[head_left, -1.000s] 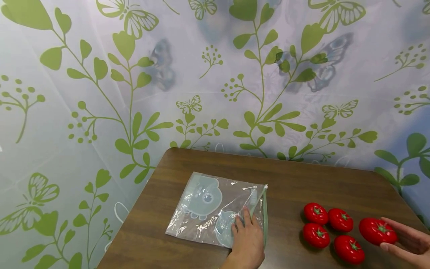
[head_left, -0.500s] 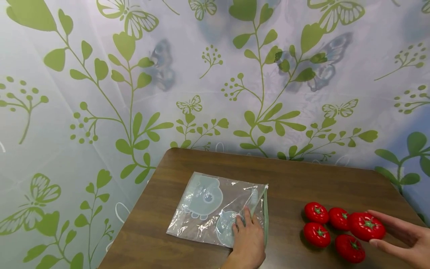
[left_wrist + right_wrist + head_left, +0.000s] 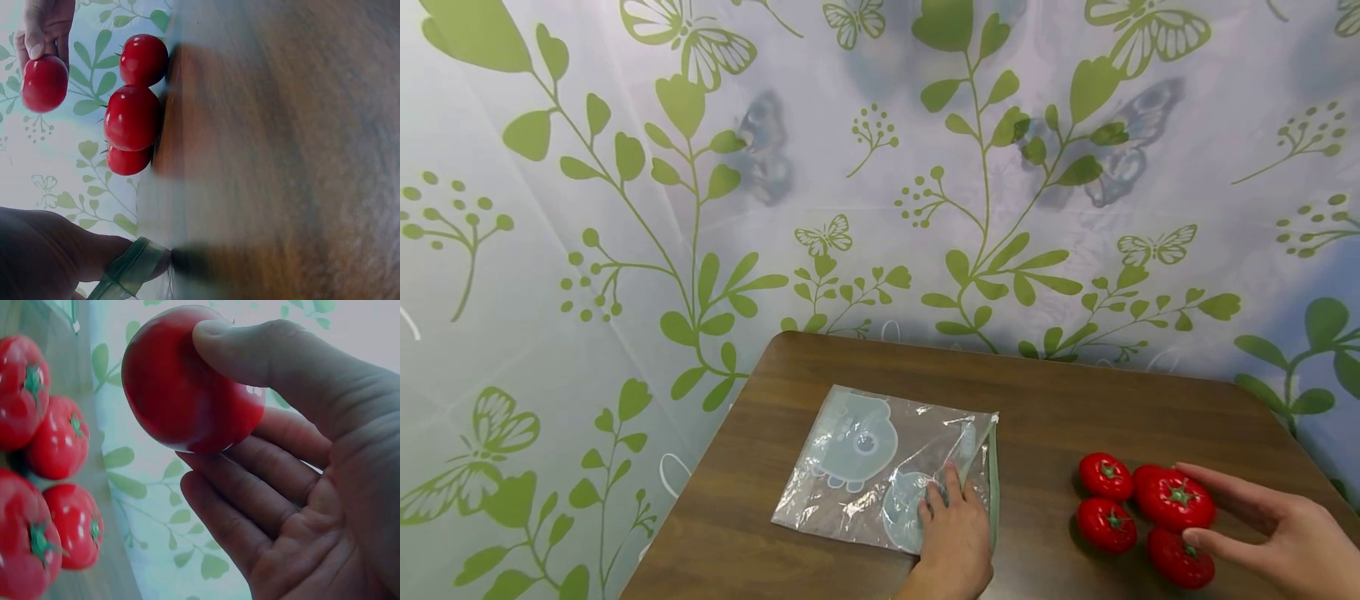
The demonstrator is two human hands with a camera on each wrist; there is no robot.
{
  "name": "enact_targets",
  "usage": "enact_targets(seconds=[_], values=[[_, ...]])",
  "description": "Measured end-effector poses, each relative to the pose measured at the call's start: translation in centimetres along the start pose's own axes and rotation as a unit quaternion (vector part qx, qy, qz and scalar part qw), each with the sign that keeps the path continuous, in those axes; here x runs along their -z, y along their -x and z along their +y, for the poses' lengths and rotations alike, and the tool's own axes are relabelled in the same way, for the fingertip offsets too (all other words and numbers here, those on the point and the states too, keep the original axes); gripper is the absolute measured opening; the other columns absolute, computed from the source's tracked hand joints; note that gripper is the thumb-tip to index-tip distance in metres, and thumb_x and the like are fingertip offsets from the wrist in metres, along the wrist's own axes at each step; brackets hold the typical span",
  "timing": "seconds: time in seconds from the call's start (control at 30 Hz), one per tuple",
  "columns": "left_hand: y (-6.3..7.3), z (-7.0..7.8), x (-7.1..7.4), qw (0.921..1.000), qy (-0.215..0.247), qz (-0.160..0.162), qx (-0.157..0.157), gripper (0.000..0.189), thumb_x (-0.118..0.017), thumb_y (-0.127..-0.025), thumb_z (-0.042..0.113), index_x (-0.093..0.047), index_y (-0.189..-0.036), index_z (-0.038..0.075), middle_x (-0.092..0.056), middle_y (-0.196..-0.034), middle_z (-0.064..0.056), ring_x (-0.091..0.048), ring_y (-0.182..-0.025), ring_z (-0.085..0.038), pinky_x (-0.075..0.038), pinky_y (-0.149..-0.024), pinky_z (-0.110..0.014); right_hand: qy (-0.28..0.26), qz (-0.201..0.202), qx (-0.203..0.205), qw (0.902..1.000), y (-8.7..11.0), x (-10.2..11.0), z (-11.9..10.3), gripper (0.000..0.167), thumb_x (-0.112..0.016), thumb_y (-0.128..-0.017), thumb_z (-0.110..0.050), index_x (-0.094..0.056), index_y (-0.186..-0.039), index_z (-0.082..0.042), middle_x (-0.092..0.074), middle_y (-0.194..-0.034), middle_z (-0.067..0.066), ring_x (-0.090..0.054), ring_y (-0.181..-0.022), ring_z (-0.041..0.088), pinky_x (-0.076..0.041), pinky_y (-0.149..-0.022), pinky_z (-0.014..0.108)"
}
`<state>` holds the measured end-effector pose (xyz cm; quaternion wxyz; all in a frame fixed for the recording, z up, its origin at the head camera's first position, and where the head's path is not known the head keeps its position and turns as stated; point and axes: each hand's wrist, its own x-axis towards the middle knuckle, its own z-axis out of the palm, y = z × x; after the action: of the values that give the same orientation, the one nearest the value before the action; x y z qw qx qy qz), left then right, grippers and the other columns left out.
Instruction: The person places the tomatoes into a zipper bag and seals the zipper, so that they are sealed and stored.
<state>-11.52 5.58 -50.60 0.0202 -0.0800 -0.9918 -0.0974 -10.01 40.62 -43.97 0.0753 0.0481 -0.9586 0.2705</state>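
Note:
A clear zip bag (image 3: 917, 433) with pale blue animal prints and a green zip edge lies flat on the table. My left hand (image 3: 955, 533) rests on its right part, fingers spread over the plastic. In the left wrist view the green zip edge (image 3: 128, 269) crosses that hand's thumb, which holds it. My right hand (image 3: 1292, 533) grips a shiny red tomato (image 3: 1177, 497) with a green stem, thumb on one side and fingers on the other. The held tomato hangs above several like it, including a tomato (image 3: 1107, 525) at their left, and partly hides two of them.
The brown wooden table (image 3: 1037, 400) has rounded far corners. Behind it hangs a pale curtain (image 3: 880, 167) printed with green leaves and butterflies. The grouped tomatoes stand to the right of the bag.
My right hand has carried the gripped tomato leftward, from beside the group to over it. The left hand and the bag have stayed in place.

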Motion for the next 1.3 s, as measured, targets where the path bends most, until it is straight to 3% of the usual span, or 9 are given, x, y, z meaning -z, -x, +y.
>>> enact_targets(seconds=[0.07, 0.17, 0.27, 0.43, 0.6, 0.83, 0.93, 1.07, 1.3], values=[[0.0, 0.0, 0.1, 1.0000, 0.001, -0.001, 0.000, 0.099, -0.105, -0.062, 0.030, -0.064, -0.148, 0.003, -0.051, -0.164, -0.021, -0.063, -0.136, -0.049, -0.057, -0.105, -0.058, 0.006, -0.023, -0.001, 0.9997, -0.3, 0.0, -0.6, 0.079, -0.096, -0.086, -0.034, -0.064, -0.149, 0.000, -0.069, -0.136, 0.038, -0.062, -0.097, -0.019, -0.059, -0.067, 0.016], [0.0, 0.0, 0.1, 1.0000, 0.003, -0.002, 0.001, 0.100, -0.105, -0.062, 0.029, -0.063, -0.149, 0.003, -0.051, -0.164, -0.021, -0.063, -0.136, -0.049, -0.057, -0.105, -0.059, 0.009, -0.055, -0.013, 0.9983, -0.8, -0.1, -1.7, 0.081, -0.093, -0.088, -0.039, -0.062, -0.152, -0.001, -0.067, -0.140, 0.038, -0.075, -0.103, 0.000, -0.062, -0.070, 0.022], [0.0, 0.1, 0.2, 1.0000, 0.007, -0.003, 0.004, 0.101, -0.106, -0.061, 0.029, -0.064, -0.149, 0.004, -0.051, -0.164, -0.021, -0.063, -0.136, -0.049, -0.056, -0.106, -0.059, 0.015, -0.081, -0.022, 0.9964, -1.2, -0.1, -2.8, 0.082, -0.090, -0.092, -0.043, -0.058, -0.155, -0.001, -0.064, -0.144, 0.039, -0.078, -0.113, 0.039, -0.063, -0.071, 0.025], [0.0, 0.1, 0.3, 0.9999, 0.010, -0.007, 0.006, 0.102, -0.106, -0.060, 0.029, -0.063, -0.149, 0.004, -0.050, -0.165, -0.021, -0.062, -0.137, -0.050, -0.056, -0.106, -0.059, 0.013, -0.092, -0.022, 0.9954, -1.6, -0.7, -4.1, 0.083, -0.089, -0.093, -0.044, -0.057, -0.157, -0.002, -0.062, -0.144, 0.041, -0.069, -0.120, 0.059, -0.066, -0.075, 0.039], [0.0, 0.1, 0.3, 0.9999, 0.008, -0.001, 0.006, 0.102, -0.107, -0.059, 0.030, -0.064, -0.148, 0.004, -0.051, -0.164, -0.021, -0.063, -0.136, -0.049, -0.057, -0.105, -0.059, 0.003, -0.081, -0.016, 0.9966, -2.0, -1.1, -5.1, 0.081, -0.092, -0.089, -0.044, -0.062, -0.154, -0.007, -0.068, -0.141, 0.035, -0.071, -0.119, 0.055, -0.067, -0.076, 0.050], [0.0, 0.1, 0.3, 1.0000, 0.000, 0.008, 0.003, 0.101, -0.106, -0.060, 0.031, -0.065, -0.147, 0.005, -0.053, -0.163, -0.021, -0.064, -0.134, -0.049, -0.057, -0.104, -0.059, -0.017, -0.080, -0.004, 0.9966, -2.6, -2.1, -6.3, 0.079, -0.094, -0.086, -0.043, -0.065, -0.152, -0.011, -0.073, -0.140, 0.025, -0.073, -0.119, 0.043, -0.067, -0.076, 0.037], [0.1, 0.1, 0.3, 1.0000, -0.002, 0.005, 0.004, 0.100, -0.106, -0.060, 0.032, -0.065, -0.148, 0.005, -0.052, -0.163, -0.020, -0.064, -0.135, -0.049, -0.057, -0.104, -0.059, -0.037, -0.079, 0.009, 0.9962, -2.7, -2.6, -6.6, 0.077, -0.095, -0.086, -0.041, -0.065, -0.152, -0.013, -0.073, -0.141, 0.022, -0.078, -0.115, 0.021, -0.066, -0.077, 0.031], [0.1, 0.1, 0.3, 1.0000, 0.001, 0.004, 0.006, 0.100, -0.106, -0.060, 0.032, -0.064, -0.148, 0.006, -0.052, -0.164, -0.020, -0.063, -0.135, -0.049, -0.056, -0.105, -0.059, -0.069, -0.081, 0.029, 0.9939, -2.9, -3.2, -6.9, 0.074, -0.094, -0.087, -0.036, -0.065, -0.152, -0.016, -0.073, -0.143, 0.019, -0.070, -0.107, -0.009, -0.064, -0.076, 0.025], [0.0, 0.0, 0.0, 1.0000, 0.000, 0.005, 0.003, 0.101, -0.106, -0.061, 0.031, -0.064, -0.149, 0.005, -0.052, -0.164, -0.020, -0.063, -0.135, -0.049, -0.056, -0.105, -0.059, -0.068, -0.089, 0.033, 0.9932, -3.6, -4.1, -7.9, 0.072, -0.093, -0.088, -0.040, -0.066, -0.152, -0.020, -0.074, -0.139, 0.017, -0.073, -0.102, -0.003, -0.064, -0.073, 0.026]])
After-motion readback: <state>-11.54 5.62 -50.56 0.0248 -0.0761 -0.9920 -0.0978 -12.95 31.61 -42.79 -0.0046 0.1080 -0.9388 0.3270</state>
